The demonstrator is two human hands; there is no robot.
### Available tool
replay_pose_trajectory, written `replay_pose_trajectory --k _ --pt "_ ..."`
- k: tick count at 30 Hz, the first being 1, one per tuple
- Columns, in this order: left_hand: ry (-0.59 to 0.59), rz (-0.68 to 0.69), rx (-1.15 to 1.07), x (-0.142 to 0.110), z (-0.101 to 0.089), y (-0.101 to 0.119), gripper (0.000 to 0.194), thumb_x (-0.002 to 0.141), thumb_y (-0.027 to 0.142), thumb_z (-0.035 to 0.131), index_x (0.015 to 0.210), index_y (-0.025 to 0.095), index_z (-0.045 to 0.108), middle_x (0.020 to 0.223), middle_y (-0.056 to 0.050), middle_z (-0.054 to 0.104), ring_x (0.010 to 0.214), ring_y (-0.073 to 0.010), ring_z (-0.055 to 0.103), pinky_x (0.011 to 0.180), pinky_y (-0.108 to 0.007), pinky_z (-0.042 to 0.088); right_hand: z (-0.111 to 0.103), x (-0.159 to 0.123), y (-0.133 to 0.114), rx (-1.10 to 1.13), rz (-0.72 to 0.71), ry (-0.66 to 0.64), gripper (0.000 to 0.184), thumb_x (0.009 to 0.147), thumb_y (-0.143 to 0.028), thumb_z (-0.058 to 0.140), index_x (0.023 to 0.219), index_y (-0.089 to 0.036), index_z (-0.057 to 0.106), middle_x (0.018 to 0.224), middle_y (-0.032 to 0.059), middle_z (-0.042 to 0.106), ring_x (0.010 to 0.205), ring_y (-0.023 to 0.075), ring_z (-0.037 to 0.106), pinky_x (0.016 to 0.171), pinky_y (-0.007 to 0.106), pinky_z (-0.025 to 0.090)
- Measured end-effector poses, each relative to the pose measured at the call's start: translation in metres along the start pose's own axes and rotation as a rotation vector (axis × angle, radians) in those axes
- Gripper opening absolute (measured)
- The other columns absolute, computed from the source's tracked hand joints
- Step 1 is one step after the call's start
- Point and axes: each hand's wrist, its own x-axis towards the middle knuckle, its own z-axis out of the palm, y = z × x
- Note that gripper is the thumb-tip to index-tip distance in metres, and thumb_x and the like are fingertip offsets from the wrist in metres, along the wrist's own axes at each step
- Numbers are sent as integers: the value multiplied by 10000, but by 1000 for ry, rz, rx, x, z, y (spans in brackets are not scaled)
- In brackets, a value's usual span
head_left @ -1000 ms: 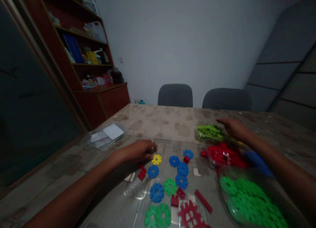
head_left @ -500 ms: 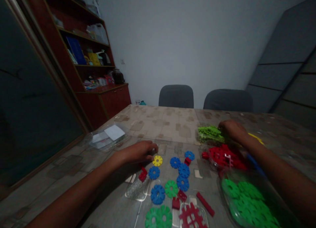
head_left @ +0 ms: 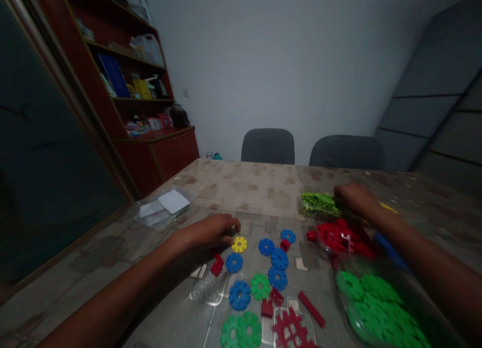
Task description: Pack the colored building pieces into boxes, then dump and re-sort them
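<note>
My left hand (head_left: 209, 232) rests palm down with its fingers curled, just left of a yellow plastic snowflake disc (head_left: 239, 244). Nothing shows in it. Below it lies a small dark red connector piece (head_left: 216, 267). My right hand (head_left: 356, 198) is curled at the right edge of a clear bag of lime green pieces (head_left: 318, 204), its fingers touching or nearly touching the bag. Under that hand sits a heap of red pieces (head_left: 341, 239). Several blue discs, such as one (head_left: 279, 258), lie loose between my hands, among green discs and red pieces.
A clear bag of green discs (head_left: 380, 308) lies at the near right, with blue pieces (head_left: 389, 250) beyond it. A clear packet (head_left: 162, 210) lies at the table's far left. Two dark chairs (head_left: 268, 146) stand behind the table, and a red shelf unit (head_left: 150, 157) stands at the left.
My right hand has drawn back from a reach over the lime green bag, and its fingers have curled. My left hand has barely moved, and the loose pieces stay in place.
</note>
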Motion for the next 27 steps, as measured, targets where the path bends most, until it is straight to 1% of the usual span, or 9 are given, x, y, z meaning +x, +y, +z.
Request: replay_pose_trajectory --k 3,7,11,13,15,18,21,23,27 --pt "-7 5 1 0 0 0 300 850 179 665 1144 209 614 1050 -55 652 929 -218 620 815 -295 472 -5 1 1 -12 43 -38 269 969 -356 608 1187 -199 632 1211 80 642 997 205 648 851 411 557" --pt "-11 4 1 1 -1 0 305 841 166 674 1139 202 623 1036 -56 659 918 -221 621 800 -294 470 -13 1 -8 60 6 -13 254 986 -391 569 1096 -184 667 1088 58 692 942 195 665 840 388 546" --pt "-11 -6 0 1 -2 2 316 849 165 675 1160 194 625 1052 -65 660 925 -219 623 813 -296 471 -13 2 -23 154 -51 -1 315 953 -465 576 944 -185 721 886 36 748 832 199 699 716 277 510" --pt "-11 -11 0 0 -2 3 316 850 164 676 1161 192 628 1049 -66 661 926 -221 623 815 -299 473 -9 2 -27 159 -63 -12 289 912 -464 634 883 -188 716 838 27 743 792 197 696 682 270 500" --pt "-11 -15 -3 -1 -3 4 310 853 159 672 1159 186 631 1042 -67 663 922 -221 624 809 -298 475 -6 3 -28 138 -61 -36 259 924 -433 639 912 -181 697 887 27 725 795 183 678 717 300 522" --pt "-8 -17 -11 -2 -3 5 316 849 144 669 1161 182 631 1047 -67 665 921 -219 626 799 -290 477 -3 4 -27 107 -66 -88 225 965 -380 609 1029 -173 668 1027 38 689 863 172 661 781 362 557" --pt "-7 -16 -15 -2 -3 5 321 837 137 674 1151 185 633 1047 -66 666 928 -223 624 808 -295 475 -5 4 -23 111 -72 -98 224 960 -366 621 1060 -171 666 1060 42 682 898 184 663 800 376 563" --pt "-7 -13 -17 -2 -2 4 312 838 148 674 1145 190 634 1046 -66 666 932 -225 622 818 -302 471 -10 5 -17 128 -66 -62 226 964 -368 615 1066 -173 666 1071 44 683 908 186 664 811 381 562" --pt "-2 -7 -22 0 -1 2 305 842 170 666 1143 201 630 1016 -57 664 893 -217 623 772 -291 468 -16 8 -4 169 -44 80 237 980 -356 589 1144 -196 649 1171 67 660 984 200 652 859 408 554"
